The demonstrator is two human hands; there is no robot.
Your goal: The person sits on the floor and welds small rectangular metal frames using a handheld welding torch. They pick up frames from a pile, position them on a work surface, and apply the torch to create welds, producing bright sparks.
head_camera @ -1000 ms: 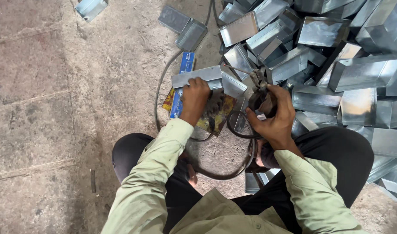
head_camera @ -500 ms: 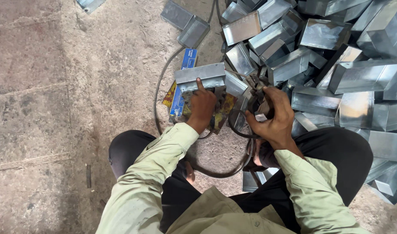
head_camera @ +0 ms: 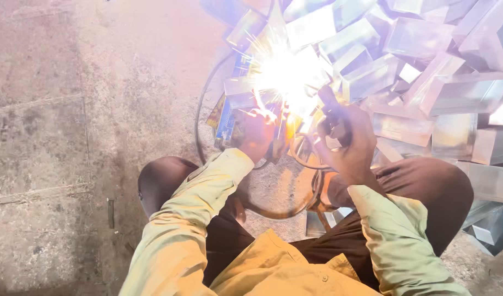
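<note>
I squat over a concrete floor. My left hand [head_camera: 258, 131] presses down on a grey sheet-metal piece [head_camera: 243, 90] lying in front of me. My right hand [head_camera: 347, 140] grips a dark welding electrode holder [head_camera: 329, 107] with its tip at the piece. A white arc with flying sparks [head_camera: 281, 74] burns where the tip meets the metal and washes out the view around it. A dark cable [head_camera: 273, 211] loops from the holder around between my knees.
A large heap of shiny folded sheet-metal boxes [head_camera: 438, 82] fills the right and top. A blue and yellow packet [head_camera: 224, 118] lies under the workpiece. Bare cracked concrete [head_camera: 59, 137] spreads to the left, with a small dark rod [head_camera: 110, 212] on it.
An arc has struck at the workpiece, flooding the scene with glare and sparks. My hands have stayed at about the same spots; the camera view has shifted slightly.
</note>
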